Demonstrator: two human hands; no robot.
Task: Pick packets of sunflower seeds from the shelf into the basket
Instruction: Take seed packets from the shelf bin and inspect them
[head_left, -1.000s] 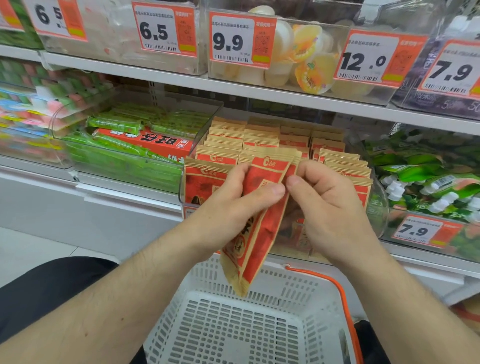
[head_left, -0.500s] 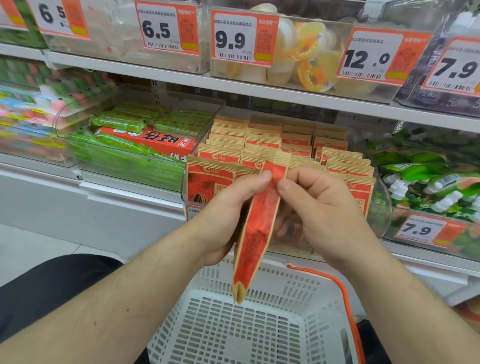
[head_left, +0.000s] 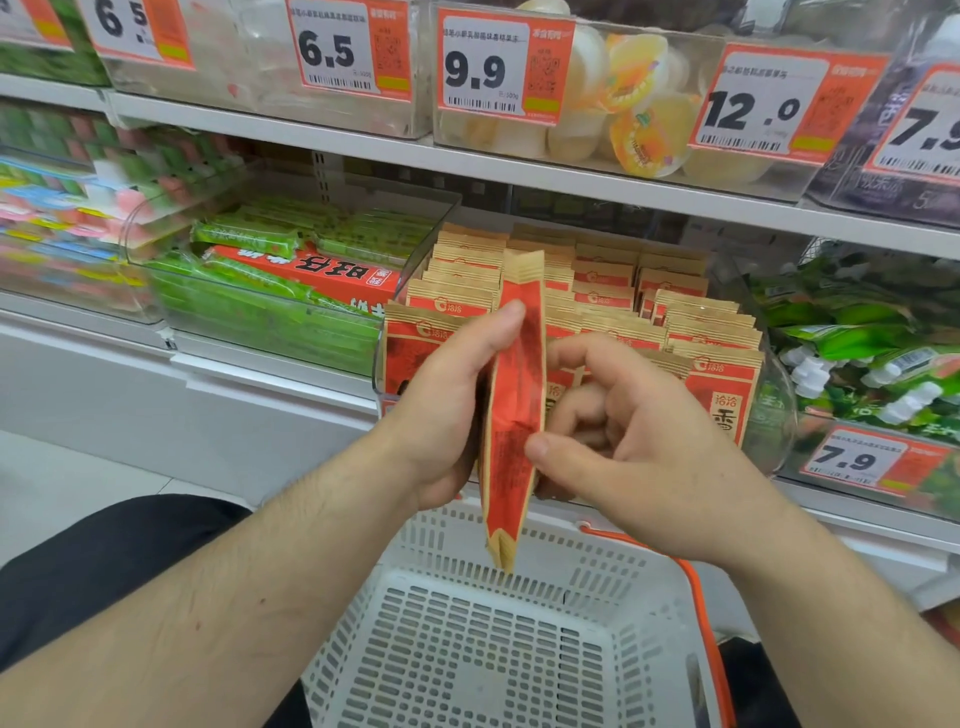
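Note:
A thin stack of red and tan sunflower seed packets (head_left: 511, 410) hangs edge-on above the white slotted basket (head_left: 467, 649). My left hand (head_left: 447, 410) grips the stack from the left, fingertip at its upper edge. My right hand (head_left: 623, 447) is beside it on the right, thumb touching the lower side of the stack, fingers loosely curled behind. More packets of the same kind (head_left: 649, 312) stand in rows in a clear shelf bin right behind my hands. Nothing lies in the visible part of the basket.
The basket has an orange handle (head_left: 696, 587) on its right rim. A clear bin of green packs and a red box (head_left: 291, 280) stands to the left, green-white packs (head_left: 872, 353) to the right. The upper shelf (head_left: 519, 166) holds jelly cups and price tags.
The packets turned from showing their face to edge-on and more upright. My right hand slid down from the top edge to the stack's lower side.

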